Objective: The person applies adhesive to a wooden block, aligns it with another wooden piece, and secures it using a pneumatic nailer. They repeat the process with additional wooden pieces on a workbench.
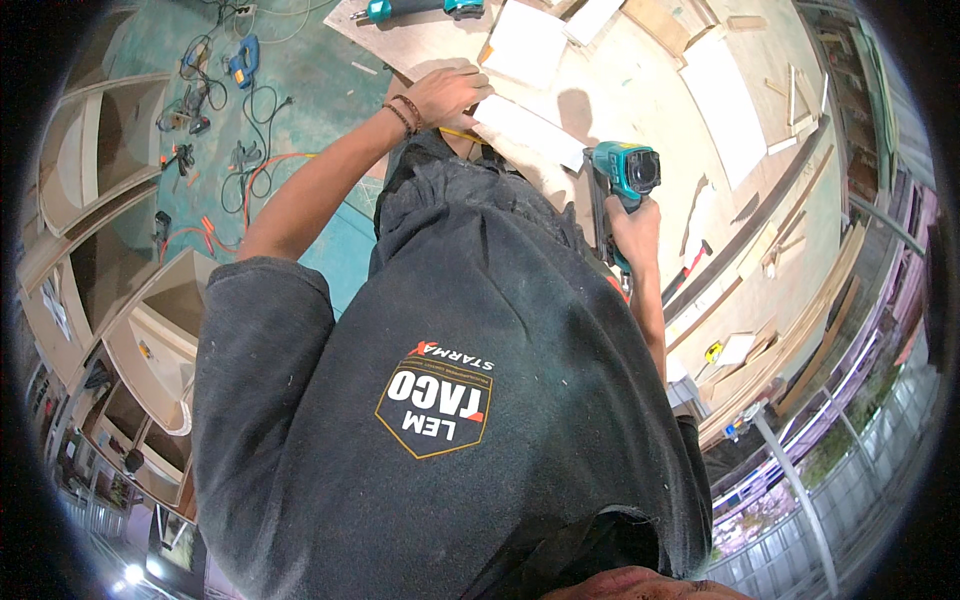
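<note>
My right hand (pixel 636 232) is wrapped round the handle of a teal and black nail gun (pixel 625 170), held at the right end of a narrow white board (pixel 530 130). Whether the gun's nose touches the board cannot be made out. At the board's other end, my left hand (pixel 452 95) grips it with the fingers bent over the edge; the fingertips are partly hidden. The board lies close in front of me along the near edge of a wooden worktable (pixel 640 100).
Another teal power tool (pixel 425 10) lies at the table's far left corner. White panels (pixel 525 45), wood strips and a yellow tape measure (pixel 713 352) are spread over the table. On the floor at left are a blue power tool (pixel 243 62), tangled cords and curved wooden frames (pixel 150 350).
</note>
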Motion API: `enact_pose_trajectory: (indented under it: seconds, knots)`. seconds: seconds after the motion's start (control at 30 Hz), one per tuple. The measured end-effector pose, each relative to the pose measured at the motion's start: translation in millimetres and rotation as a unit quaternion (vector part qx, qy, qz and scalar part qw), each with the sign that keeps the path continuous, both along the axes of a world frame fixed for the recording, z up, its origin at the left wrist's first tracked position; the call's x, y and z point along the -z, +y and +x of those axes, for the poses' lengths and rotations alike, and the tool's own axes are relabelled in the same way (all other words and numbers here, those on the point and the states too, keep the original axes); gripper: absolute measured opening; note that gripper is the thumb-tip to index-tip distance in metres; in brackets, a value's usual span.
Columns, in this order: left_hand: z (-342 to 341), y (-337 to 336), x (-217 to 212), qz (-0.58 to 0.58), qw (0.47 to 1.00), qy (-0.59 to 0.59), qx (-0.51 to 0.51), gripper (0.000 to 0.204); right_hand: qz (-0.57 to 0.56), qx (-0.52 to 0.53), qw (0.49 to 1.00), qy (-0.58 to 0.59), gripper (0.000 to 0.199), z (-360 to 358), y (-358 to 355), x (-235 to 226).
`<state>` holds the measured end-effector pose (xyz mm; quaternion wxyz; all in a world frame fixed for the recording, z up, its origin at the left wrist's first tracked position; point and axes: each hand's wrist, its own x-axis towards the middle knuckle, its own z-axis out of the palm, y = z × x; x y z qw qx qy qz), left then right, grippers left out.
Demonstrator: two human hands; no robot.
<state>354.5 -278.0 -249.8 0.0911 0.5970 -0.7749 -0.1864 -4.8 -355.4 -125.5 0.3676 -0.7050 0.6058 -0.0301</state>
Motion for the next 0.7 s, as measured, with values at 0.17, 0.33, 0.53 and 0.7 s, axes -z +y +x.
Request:
enact_pose_trajectory:
  seconds: [0.17, 0.33, 0.53, 0.7]
  knots:
    - [-2.8, -1.9, -6.2, 0.045, 0.999, 0.004, -0.013, 0.057, 0.002, -0.022, 1.000, -0.010, 0.029, 13.4, 3.1, -13.6]
    - [-4.8, -3.6, -9.0, 0.047, 0.998, 0.008, -0.036, 0.051, 0.032, -0.085, 0.996, 0.004, 0.036, 41.8, 0.7, -19.5]
    - [-6.5, -9.1, 12.8, 0.040, 0.997, 0.036, -0.049, 0.029, 0.020, -0.166, 0.985, -0.036, 0.029, 93.4, -2.8, -17.5]
    - [-7.0, -5.9, 4.1, -0.032, 0.997, 0.052, -0.054, 0.032, 0.020, -0.211, 0.977, -0.029, 0.030, 122.1, -9.1, -4.7]
